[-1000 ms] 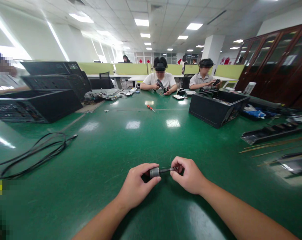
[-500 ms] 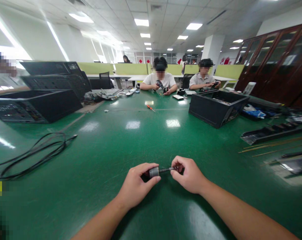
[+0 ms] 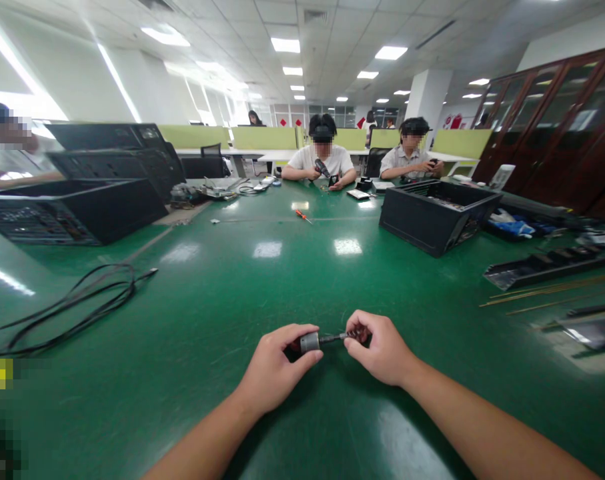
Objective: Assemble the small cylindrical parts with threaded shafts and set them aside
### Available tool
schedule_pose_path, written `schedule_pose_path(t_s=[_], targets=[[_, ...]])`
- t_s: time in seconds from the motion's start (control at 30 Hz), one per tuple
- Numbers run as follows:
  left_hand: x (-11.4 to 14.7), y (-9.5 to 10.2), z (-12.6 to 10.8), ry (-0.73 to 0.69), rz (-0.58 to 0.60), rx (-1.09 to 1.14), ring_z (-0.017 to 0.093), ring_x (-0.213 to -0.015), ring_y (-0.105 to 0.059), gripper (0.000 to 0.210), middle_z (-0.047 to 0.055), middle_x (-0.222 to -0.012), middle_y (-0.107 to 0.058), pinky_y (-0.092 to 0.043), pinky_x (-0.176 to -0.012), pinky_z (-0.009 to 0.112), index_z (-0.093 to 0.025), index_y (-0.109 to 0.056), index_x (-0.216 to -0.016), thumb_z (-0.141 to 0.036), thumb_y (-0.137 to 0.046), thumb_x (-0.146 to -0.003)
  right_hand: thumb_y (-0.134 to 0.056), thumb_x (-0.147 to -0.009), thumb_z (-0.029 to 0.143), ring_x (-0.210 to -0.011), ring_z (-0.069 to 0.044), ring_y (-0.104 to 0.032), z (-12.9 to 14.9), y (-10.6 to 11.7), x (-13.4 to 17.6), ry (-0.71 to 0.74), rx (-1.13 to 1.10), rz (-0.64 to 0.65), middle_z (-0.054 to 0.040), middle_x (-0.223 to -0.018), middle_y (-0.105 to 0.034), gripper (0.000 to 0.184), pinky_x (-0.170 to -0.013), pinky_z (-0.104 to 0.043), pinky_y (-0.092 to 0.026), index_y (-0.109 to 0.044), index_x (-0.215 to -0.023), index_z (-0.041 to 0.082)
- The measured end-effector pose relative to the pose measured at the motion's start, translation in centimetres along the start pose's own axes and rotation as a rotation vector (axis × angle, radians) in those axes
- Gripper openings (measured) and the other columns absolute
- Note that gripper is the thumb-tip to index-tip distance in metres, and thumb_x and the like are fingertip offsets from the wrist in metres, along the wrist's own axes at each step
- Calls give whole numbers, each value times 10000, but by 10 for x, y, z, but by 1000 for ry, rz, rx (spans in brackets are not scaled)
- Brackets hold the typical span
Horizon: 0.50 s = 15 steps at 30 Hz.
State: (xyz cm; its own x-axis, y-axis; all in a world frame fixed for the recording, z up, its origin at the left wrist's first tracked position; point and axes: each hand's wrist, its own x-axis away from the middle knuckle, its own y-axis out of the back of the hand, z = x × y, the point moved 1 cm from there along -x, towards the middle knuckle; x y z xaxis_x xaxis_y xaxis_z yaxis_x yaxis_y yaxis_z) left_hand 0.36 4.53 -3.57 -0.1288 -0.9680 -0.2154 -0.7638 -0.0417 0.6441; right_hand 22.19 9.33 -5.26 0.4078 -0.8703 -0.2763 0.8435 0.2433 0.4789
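Low over the green bench [image 3: 292,280], the left hand [image 3: 275,367] is closed around a small tool with a silver collar [image 3: 309,342], thumb and fingers clamped on its thick end. The right hand [image 3: 379,350] is just beside it, fingertips pinched together on the far end of the tool's thin dark shaft [image 3: 333,339]; what sits at that tip is too small to tell. The tool is held level between the two hands, just above the bench.

Left of the tool, well apart, a loose black cable [image 3: 77,300] lies coiled on the bench. Right of the tool, thin rods [image 3: 547,290] and a long black panel [image 3: 542,265] lie near the bench edge. Beyond the tool to the right stands an open black computer case [image 3: 432,217]; beyond it to the left are stacked black cases [image 3: 82,187]. Straight past the tool, a red-handled screwdriver [image 3: 302,215] lies alone. At the far end of the bench two seated people [image 3: 322,160] handle small things of their own.
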Motion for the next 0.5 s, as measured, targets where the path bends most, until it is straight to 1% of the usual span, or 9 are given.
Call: schedule_pose_path(t_s=[0.37,0.43,0.5], targets=[[-1,0,-1,3,-4,3,212,-945,-666,280,14,-1021,-742,-483,-887,342,-270,-724,-1068,-327,-720,-794,-603,-749,156,-590,-121,-522,-1,3,1,6,-2,-16,31,-637,-566,37,-580,-233,-398,-577,-749,182],[-1,1,-1,15,-5,11,216,-946,-664,278,16,-1022,-741,-484,-879,344,-272,-726,-1063,-337,-718,-793,-603,-740,150,-581,-120,-513,-2,5,0,16,-13,-33,33,-622,-552,50,-571,-233,-387,-566,-731,183],[-1,2,0,32,-8,19,222,-949,-661,279,19,-1027,-739,-484,-876,348,-270,-728,-1057,-350,-718,-790,-605,-743,160,-574,-122,-507,-5,7,0,21,-59,-77,33,-611,-541,61,-563,-236,-382,-554,-719,184]])
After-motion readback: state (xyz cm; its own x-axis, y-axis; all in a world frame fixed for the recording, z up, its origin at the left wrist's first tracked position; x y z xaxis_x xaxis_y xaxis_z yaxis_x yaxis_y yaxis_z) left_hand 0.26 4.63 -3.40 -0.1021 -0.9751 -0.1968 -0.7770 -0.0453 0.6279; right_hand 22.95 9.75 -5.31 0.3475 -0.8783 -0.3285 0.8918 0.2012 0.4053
